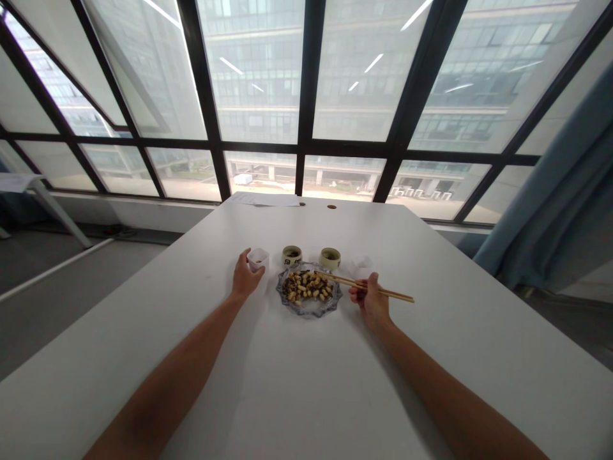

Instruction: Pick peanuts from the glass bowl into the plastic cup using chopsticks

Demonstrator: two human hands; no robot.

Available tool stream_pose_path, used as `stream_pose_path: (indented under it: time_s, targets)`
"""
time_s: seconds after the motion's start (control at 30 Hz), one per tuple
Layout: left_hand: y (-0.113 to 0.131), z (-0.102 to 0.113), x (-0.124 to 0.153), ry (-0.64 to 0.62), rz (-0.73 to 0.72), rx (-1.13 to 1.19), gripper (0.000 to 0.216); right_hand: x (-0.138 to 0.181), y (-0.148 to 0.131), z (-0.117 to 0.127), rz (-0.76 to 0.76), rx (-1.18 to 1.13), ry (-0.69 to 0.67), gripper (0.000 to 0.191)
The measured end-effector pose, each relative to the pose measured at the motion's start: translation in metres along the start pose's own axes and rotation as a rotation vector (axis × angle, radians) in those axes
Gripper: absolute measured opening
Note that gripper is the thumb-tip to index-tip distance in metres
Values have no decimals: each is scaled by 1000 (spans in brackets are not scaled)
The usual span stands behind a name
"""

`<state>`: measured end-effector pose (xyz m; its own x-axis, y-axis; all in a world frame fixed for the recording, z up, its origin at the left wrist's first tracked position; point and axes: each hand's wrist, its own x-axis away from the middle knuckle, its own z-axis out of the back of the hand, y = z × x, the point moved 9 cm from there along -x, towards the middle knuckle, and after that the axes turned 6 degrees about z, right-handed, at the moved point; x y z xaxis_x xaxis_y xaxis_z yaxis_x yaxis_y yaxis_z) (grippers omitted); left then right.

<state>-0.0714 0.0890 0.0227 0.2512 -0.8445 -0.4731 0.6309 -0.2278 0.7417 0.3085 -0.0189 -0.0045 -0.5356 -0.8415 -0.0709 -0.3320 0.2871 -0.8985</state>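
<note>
My left hand [246,276] is wrapped round a small white cup [258,257] with something dark in its bottom. In my right hand [373,303] is a pair of wooden chopsticks [395,295]; their tips reach over the far right part of a scalloped clear glass plate [313,310]. Peanuts [306,286] lie heaped on that plate, mixed with small dark bits. Whether the chopstick tips pinch anything is too small to tell. Just behind the plate stand two pale green cups, the left cup [292,255] with dark contents and the right cup [330,257].
A translucent white container [361,264] stands right of the green cups, partly behind the chopsticks. Papers [263,199] lie at the far end of the white table [306,390], near two small dark round pieces. Beyond are windows, and a blue curtain [555,191] hangs at right.
</note>
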Motion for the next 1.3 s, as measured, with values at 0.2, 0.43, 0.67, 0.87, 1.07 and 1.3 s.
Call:
stream_pose_path:
  time_s: [0.2,0.43,0.67,0.87,1.07,1.3]
  targets:
    - [1,1,0,4,7,5,68,0,1,1,-14,-10,4,56]
    - [-9,15,1,107,161,-127,68,-2,2,5,-67,-60,52,54]
    - [13,33,4,207,62,-162,73,-5,1,10,-43,-57,71,50]
    - [68,9,24,-78,-356,-56,38,-7,4,11,-42,-75,79,50]
    - [52,-43,40,-645,-192,112,38,-7,8,11,-58,-73,67,49]
    - [48,-51,41,-737,-100,210,41,-6,9,11,-92,-68,73,50]
